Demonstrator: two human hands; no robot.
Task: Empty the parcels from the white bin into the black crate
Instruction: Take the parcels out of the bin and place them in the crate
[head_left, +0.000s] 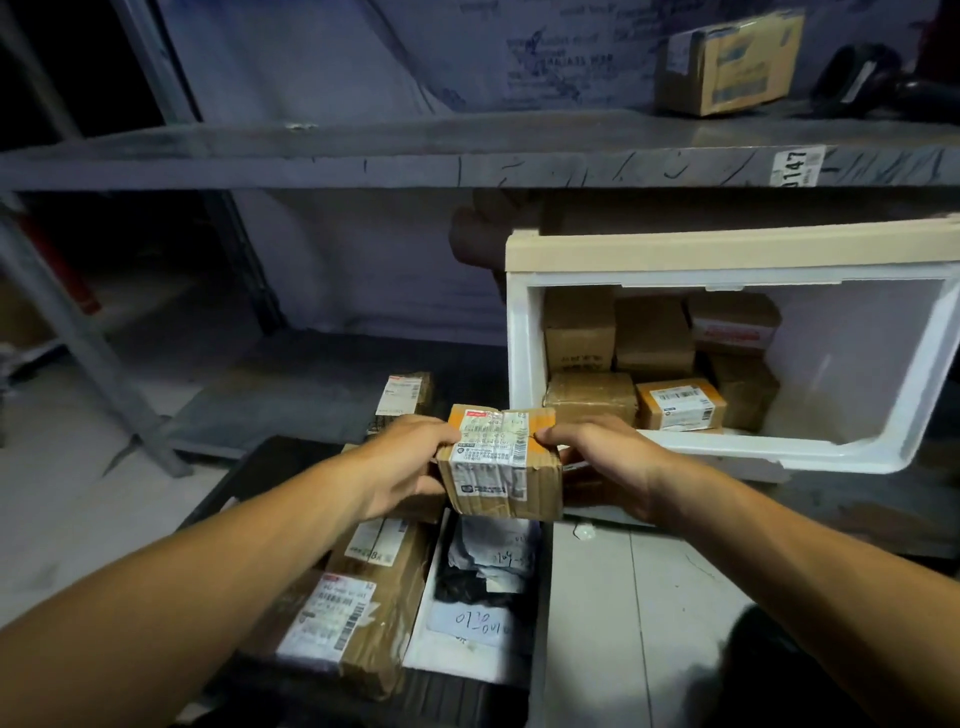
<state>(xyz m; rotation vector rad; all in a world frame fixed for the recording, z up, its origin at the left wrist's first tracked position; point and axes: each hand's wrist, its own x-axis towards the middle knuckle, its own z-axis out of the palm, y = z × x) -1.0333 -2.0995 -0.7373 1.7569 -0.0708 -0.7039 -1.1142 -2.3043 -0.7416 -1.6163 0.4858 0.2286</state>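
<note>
A small taped cardboard parcel with a white shipping label is held between both hands above the black crate. My left hand grips its left side and my right hand grips its right side. The white bin lies on its side on the lower shelf to the right, its opening facing me, with several brown parcels inside. The crate on the floor holds several parcels, among them a long labelled box and a white bag.
A grey metal shelf runs across above the bin, carrying a cardboard box and a black object. Another labelled parcel sits behind the crate. A slanted shelf post stands at left. Tiled floor lies right of the crate.
</note>
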